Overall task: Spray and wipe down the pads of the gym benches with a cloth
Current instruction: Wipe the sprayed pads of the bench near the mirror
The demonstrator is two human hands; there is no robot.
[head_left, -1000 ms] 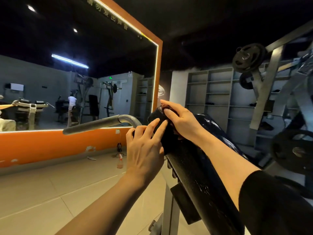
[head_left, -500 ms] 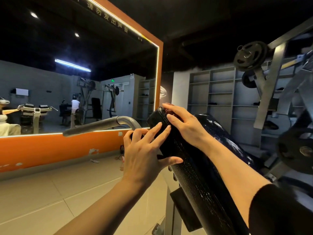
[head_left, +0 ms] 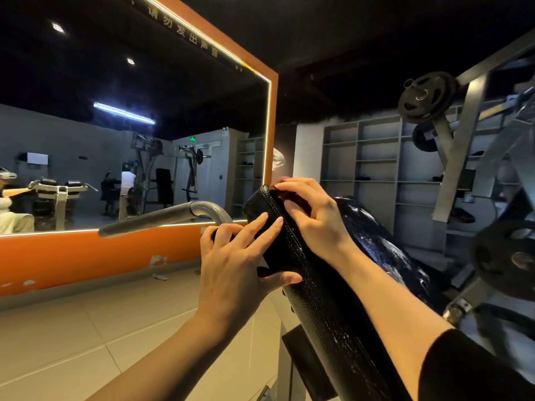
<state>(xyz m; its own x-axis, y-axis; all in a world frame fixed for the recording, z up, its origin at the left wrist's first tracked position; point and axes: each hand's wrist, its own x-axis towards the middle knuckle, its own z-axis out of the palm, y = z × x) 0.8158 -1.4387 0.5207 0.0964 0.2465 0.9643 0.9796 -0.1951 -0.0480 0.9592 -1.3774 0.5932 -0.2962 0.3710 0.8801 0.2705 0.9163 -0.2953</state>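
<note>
Pad [head_left: 327, 299] of the bench runs tilted from lower right up to its top end at frame centre, black, with a stitched seam along the near edge and a wet sheen on its upper face. Left hand [head_left: 234, 264] lies flat against the pad's near side, fingers straight and spread, tips at the seam, thumb pressed to the side lower down; it holds nothing. Right hand [head_left: 315, 215] sits on the top end of the pad, fingers curled, pinching a dark reddish cloth [head_left: 285, 192] against the edge; only a small part of the cloth shows. Grey bar [head_left: 162, 217] juts left from behind the pad. Mirror [head_left: 130, 134] with an orange frame stands behind. Weight plates [head_left: 425, 96] hang on a rack at right.
</note>
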